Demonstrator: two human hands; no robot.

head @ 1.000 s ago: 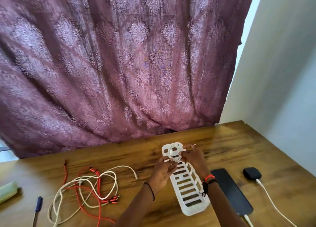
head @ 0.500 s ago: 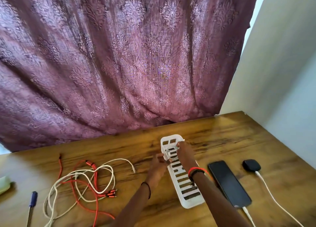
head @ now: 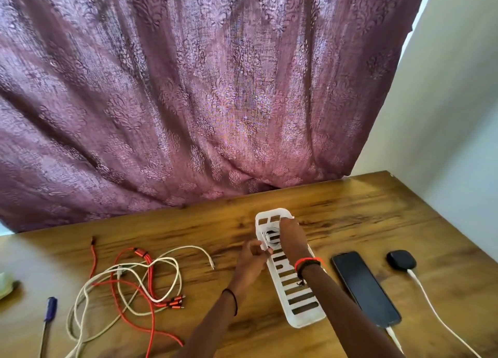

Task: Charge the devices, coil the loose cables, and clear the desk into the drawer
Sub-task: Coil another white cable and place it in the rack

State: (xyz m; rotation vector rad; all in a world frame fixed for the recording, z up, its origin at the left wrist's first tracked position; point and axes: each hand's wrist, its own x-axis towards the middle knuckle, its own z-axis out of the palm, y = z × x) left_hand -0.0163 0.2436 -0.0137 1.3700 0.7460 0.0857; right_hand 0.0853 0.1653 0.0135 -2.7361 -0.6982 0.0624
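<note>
Head view: a white slotted tray (head: 307,320) lies on the desk (head: 377,209), with a small white coil (head: 269,236) in its far end. The right hand (head: 292,239) covers the coil, fingers bent down. The left hand (head: 252,256) curls at the tray's rim beside it. Whether either hand grips the coil, I cannot tell. Tangled red and white cables (head: 151,281) lie to the left. A phone (head: 363,287) and a case (head: 401,259), each plugged in, lie to the right.

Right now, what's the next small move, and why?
Probably let go of the coiled white cable: it already sits in the far end of the white tray, with the right hand gripping it and the left hand beside. The tangle of red and white cables lies uncoiled to the left.
</note>
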